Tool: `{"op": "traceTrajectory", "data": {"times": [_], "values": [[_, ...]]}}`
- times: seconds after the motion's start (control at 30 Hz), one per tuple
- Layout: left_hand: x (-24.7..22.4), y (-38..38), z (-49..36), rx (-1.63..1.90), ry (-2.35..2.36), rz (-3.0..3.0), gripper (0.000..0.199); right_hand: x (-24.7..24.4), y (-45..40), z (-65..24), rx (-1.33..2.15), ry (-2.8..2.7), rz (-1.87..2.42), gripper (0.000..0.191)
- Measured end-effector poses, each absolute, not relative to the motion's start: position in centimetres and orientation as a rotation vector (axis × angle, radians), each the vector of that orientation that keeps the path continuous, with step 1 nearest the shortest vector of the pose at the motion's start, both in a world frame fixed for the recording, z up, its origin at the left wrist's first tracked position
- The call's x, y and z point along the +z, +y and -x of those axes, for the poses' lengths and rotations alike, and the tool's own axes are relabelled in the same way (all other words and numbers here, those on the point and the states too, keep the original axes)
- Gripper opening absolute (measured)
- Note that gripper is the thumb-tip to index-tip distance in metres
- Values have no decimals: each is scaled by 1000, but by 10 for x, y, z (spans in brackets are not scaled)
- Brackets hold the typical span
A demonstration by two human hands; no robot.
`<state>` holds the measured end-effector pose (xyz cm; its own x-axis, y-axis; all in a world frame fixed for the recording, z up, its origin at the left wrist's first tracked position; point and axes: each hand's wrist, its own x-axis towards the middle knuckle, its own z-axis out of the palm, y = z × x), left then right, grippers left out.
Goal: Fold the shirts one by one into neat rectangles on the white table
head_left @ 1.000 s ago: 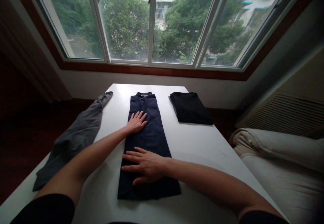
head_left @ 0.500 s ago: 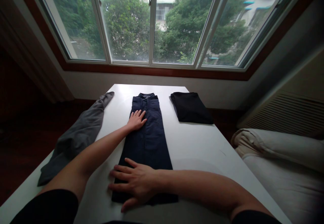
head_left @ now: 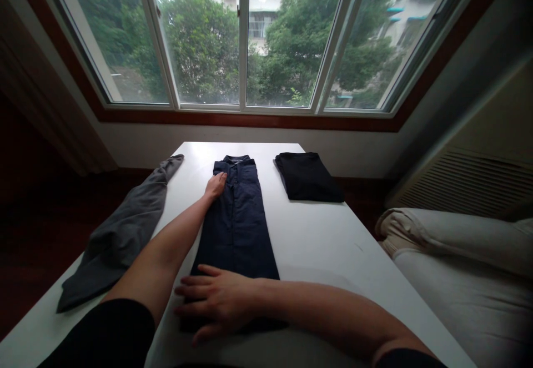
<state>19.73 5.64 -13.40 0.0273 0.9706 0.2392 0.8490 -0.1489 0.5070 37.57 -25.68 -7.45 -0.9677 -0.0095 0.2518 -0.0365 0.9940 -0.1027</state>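
Note:
A dark blue shirt (head_left: 250,223) lies lengthwise on the white table as a long narrow strip, collar toward the window, button front facing up. My left hand (head_left: 215,185) is at its upper left side below the collar, with the fingers drawn together on the cloth. Across the bottom end rests my right hand (head_left: 222,301), palm down and fingers spread, some reaching past the shirt's left edge. My right hand and forearm cover part of the hem.
To the left a crumpled grey garment (head_left: 120,235) lies along the edge of the white table (head_left: 320,246). A folded black garment (head_left: 308,176) sits at the far right. Beyond the table are a window (head_left: 241,51) and, on the right, pale bedding or cushions (head_left: 453,268).
My left hand has moved toward the collar and the shirt's left side, its spread fingers now drawn together. My right hand stays at the hem. The view has shifted slightly.

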Motion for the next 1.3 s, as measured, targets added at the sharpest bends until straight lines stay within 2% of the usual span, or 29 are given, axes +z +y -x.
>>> {"op": "traceTrajectory", "data": {"times": [0.17, 0.33, 0.4, 0.53, 0.63, 0.73, 0.93, 1.07, 1.3], "values": [[-129, 39, -188, 846, 1871, -2116, 43, -75, -232, -392, 211, -2883, 203, 68], [-132, 14, -187, 789, 1822, -2253, 40, -80, -249, -388, 275, -2908, 36, 72], [-133, 1, -190, 696, 1812, -2362, 42, -80, -257, -383, 307, -2889, -68, 65], [-134, -35, -195, 497, 1771, -2516, 52, -77, -243, -380, 440, -2793, -130, 38], [-133, -64, -196, 420, 1702, -2560, 56, -76, -205, -390, 496, -2615, 146, 29], [-130, -87, -193, 314, 1662, -2572, 58, -82, -159, -409, 404, -2420, 408, 25], [-124, -127, -193, 171, 1561, -2611, 67, -117, -89, -456, 236, -2408, 866, 29], [-120, -174, -203, 222, 1360, -2691, 69, -138, -72, -470, 215, -2320, 1132, 34], [-108, -232, -215, 523, 1184, -2721, 81, -147, -73, -467, 185, -2380, 1225, 41]]}}
